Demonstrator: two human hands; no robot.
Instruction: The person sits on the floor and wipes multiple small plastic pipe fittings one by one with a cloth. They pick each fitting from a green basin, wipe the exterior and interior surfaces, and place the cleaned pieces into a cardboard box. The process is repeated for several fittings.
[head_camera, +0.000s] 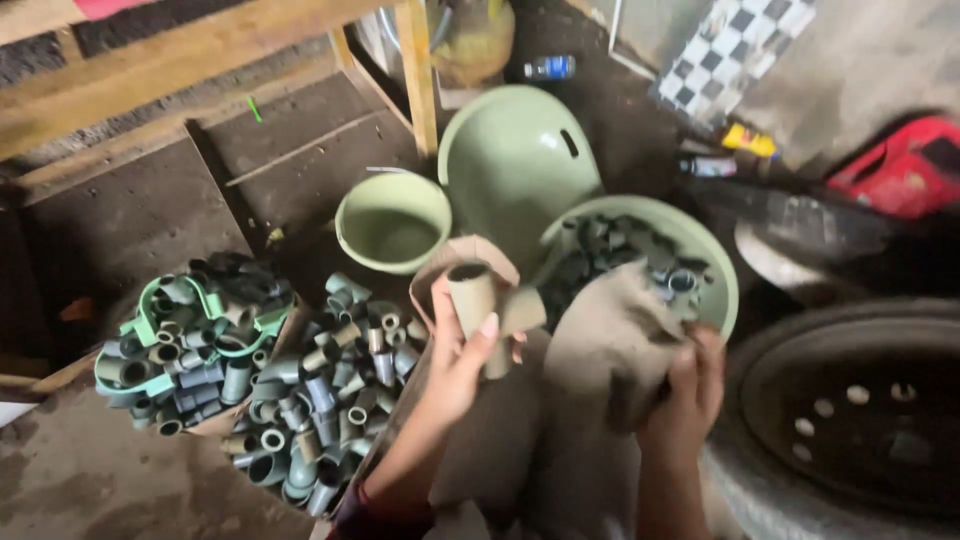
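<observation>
Over the dirt floor (130, 230), our left hand (455, 365) has its grip closed around a short tan pipe fitting (478, 300), held upright above a heap of grey-green pipe pieces (320, 400). Our right hand (690, 385) clutches a brown cloth (610, 340), just in front of a pale green basin (715, 260) filled with dark fittings. Behind stand an empty green bowl (392, 222) and an old tyre (850, 410).
</observation>
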